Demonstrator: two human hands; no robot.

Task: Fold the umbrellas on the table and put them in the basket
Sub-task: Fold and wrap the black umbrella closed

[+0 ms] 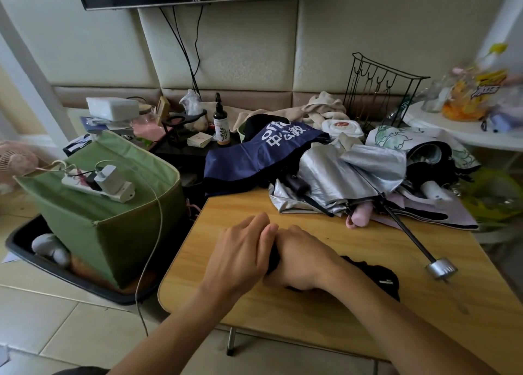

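Clearly, both hands were rolling a black umbrella point(376, 275) tight.
Left hand point(240, 253) and right hand point(302, 258) gripped it on the table point(325, 318) (others piled behind); next, probably, the green basket point(113, 227).

Umbrellas point(348, 173) lie heaped at the table's point(325, 323) far edge, the basket point(93, 227) on the floor to its left.

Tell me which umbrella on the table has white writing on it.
The navy blue umbrella at the back left of the pile; the silver umbrella beside it is plain.
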